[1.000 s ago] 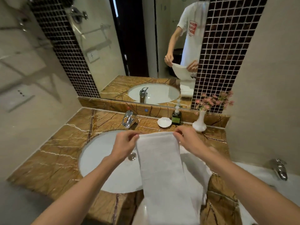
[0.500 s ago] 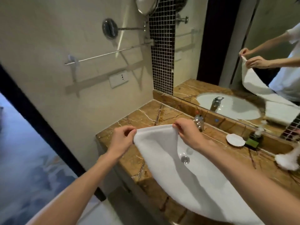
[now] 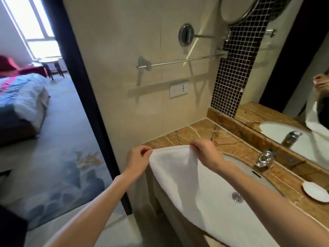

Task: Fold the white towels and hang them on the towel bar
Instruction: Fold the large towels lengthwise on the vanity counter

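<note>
A folded white towel (image 3: 179,177) hangs in a long strip from both my hands, in front of the marble counter. My left hand (image 3: 138,160) pinches its top left corner and my right hand (image 3: 206,154) pinches the top right corner. The strip trails down and right over the sink edge. The chrome towel bar (image 3: 185,61) runs along the beige wall above and beyond my hands, bare, well apart from the towel.
A brown marble counter (image 3: 194,134) holds a white sink (image 3: 249,177), a chrome faucet (image 3: 264,157) and a small white dish (image 3: 315,191). A round wall mirror (image 3: 186,34) and a socket plate (image 3: 179,89) are near the bar. A dark door frame (image 3: 85,97) opens onto a bedroom at left.
My view has swung left from the sink toward the side wall and doorway. The towel bar is now centred ahead. Both hands keep the same grip on the towel's top corners.
</note>
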